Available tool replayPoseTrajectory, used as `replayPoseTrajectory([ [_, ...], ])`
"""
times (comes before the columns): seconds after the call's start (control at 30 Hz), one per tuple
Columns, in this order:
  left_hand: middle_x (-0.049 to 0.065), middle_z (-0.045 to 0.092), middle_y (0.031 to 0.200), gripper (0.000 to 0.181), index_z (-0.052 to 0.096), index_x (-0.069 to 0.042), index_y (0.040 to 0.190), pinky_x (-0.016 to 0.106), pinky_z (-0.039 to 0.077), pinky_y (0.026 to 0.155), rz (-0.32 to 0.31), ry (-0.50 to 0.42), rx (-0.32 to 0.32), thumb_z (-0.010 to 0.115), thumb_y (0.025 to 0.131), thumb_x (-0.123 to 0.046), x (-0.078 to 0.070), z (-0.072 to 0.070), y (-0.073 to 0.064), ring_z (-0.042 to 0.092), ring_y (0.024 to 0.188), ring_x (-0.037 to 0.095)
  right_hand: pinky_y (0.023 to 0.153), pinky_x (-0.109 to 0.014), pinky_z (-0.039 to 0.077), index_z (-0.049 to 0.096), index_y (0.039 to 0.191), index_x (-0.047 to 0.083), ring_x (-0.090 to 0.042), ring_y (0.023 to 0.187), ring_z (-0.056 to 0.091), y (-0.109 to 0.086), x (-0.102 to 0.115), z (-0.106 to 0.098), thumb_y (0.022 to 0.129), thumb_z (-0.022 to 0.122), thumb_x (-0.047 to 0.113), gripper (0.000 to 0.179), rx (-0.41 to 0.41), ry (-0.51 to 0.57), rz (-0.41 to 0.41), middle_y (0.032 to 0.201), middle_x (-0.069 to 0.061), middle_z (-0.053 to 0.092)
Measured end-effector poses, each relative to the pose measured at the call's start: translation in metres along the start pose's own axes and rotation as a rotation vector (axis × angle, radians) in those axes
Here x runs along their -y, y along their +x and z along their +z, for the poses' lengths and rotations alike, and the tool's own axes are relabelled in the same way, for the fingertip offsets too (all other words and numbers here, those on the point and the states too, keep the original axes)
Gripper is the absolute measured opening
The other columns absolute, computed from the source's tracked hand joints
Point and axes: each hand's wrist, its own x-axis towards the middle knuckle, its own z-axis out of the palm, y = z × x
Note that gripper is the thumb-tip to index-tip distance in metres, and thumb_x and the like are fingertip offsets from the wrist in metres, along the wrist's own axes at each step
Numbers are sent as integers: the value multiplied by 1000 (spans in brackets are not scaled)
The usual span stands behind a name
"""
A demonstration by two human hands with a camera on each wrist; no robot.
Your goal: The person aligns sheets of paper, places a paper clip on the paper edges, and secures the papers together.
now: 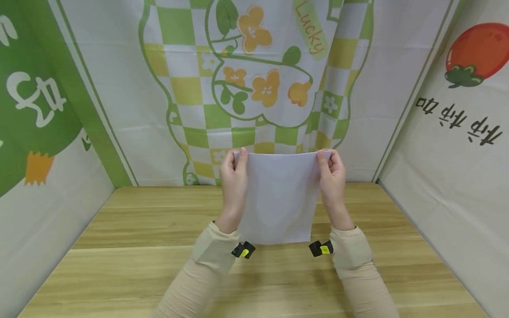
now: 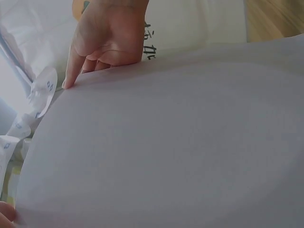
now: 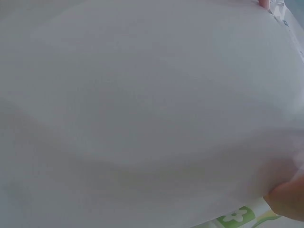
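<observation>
A plain white sheet of paper [image 1: 280, 198] hangs upright over the wooden table in the head view, its top edge stretched between two hands. My left hand [image 1: 233, 179] pinches the top left corner, thumb in front and fingers curled behind. At the top right corner, my right hand [image 1: 333, 179] grips in the same way. The paper [image 2: 161, 137] fills most of the left wrist view, where the right hand [image 2: 114, 38] shows at the far edge. In the right wrist view the right hand [image 3: 287, 197] is partly cut off at the lower right.
Below lies a wooden table [image 1: 159, 265]. A curtain with green and yellow checks [image 1: 184, 90] hangs behind it, with printed cloth walls at the left and right. Small black cameras [image 1: 243, 250] sit on both wrists, close to the paper's lower edge.
</observation>
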Motion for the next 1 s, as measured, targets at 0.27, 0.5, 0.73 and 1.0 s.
replayPoseTrajectory([
  [0.27, -3, 37, 71, 26, 55, -3, 88, 20, 30, 60, 8, -16, -1, 53, 98, -27, 1, -2, 0, 35, 65, 9, 70, -17, 40, 56, 91, 19, -6, 83, 52, 1, 3, 0, 95, 57, 22, 5, -19, 35, -25, 87, 7, 58],
  [0.5, -4, 37, 69, 27, 58, -2, 90, 20, 29, 60, 8, 6, -10, 53, 97, -28, 0, -1, 0, 34, 65, 9, 66, -16, 40, 58, 92, 17, -5, 78, 52, 2, 5, 0, 94, 58, 22, 6, -26, 20, -36, 84, 7, 59],
  [0.73, -3, 42, 73, 26, 58, 0, 90, 21, 33, 64, 4, 35, -3, 55, 96, -26, 1, 1, -1, 39, 69, 9, 64, -17, 42, 57, 94, 7, -6, 74, 53, 1, 3, 0, 94, 60, 22, 15, -28, -4, -35, 79, 7, 59],
  [1.0, 0, 46, 74, 22, 58, 5, 91, 20, 36, 67, 2, 41, 3, 53, 97, -15, -15, 3, -9, 43, 72, 10, 62, -18, 43, 58, 94, 8, -5, 72, 55, 0, 2, 2, 92, 62, 23, 15, -25, 11, -50, 78, 7, 60],
])
